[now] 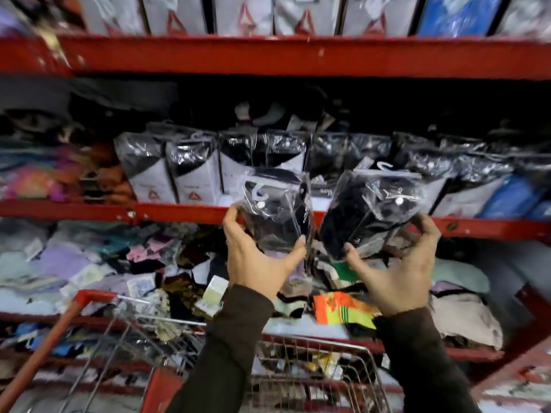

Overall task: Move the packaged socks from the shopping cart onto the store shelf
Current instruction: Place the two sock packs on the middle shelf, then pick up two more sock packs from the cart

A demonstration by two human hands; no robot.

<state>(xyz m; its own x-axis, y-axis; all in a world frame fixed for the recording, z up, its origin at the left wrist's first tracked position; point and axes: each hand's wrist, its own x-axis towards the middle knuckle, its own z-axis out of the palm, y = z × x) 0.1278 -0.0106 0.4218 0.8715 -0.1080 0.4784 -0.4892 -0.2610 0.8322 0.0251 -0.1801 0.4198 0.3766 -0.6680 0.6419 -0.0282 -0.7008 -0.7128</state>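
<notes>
Head camera view, looking at red store shelves. Two hands are raised before the middle shelf, each gripping a clear bag of dark socks. The left hand clasps the left pack from below, thumb on one side and fingers on the other. The right hand clasps the right pack the same way. Both packs are held in the air, just in front of a row of packs standing on that shelf. A wire cart with a red handle sits below the dark-sleeved arms. Loose socks are heaped on the lower shelf.
</notes>
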